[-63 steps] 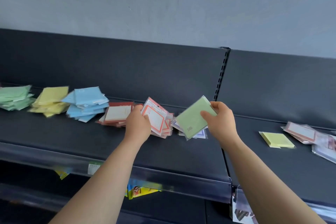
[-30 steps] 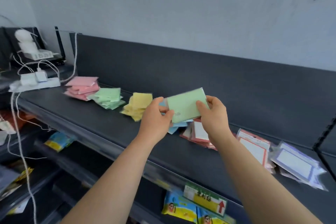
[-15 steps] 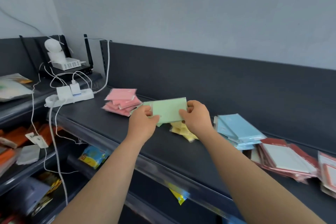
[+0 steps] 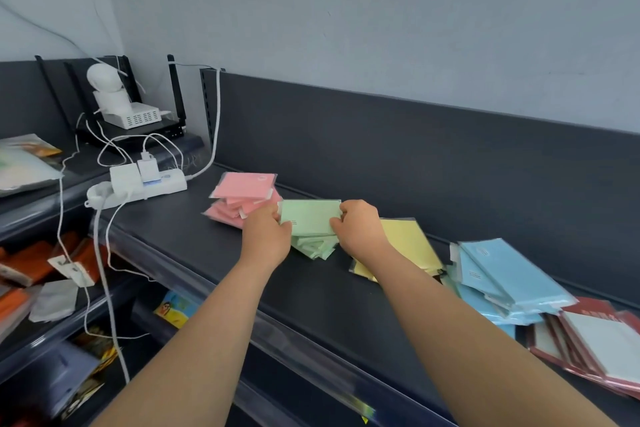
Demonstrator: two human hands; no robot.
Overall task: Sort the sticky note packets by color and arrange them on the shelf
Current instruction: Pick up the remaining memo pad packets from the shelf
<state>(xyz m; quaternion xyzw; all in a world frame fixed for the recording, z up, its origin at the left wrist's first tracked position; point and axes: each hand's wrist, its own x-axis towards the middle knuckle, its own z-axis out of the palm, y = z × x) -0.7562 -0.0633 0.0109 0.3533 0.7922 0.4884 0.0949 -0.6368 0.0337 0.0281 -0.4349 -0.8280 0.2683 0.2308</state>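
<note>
Hands [image 4: 266,236] [image 4: 360,230] pinch green packet [image 4: 310,215] between pink stack [image 4: 242,187], yellow stack [image 4: 405,243].

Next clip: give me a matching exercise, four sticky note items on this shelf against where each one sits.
Things:
1. pink stack
2. green packet
3. yellow stack
4. blue stack

Places:
A. beside the red-bordered packets
B. held between left hand and right hand, over the green stack
C. nearest the power strip
D. partly hidden by the right hand

Pairs: 1-C, 2-B, 3-D, 4-A
</note>
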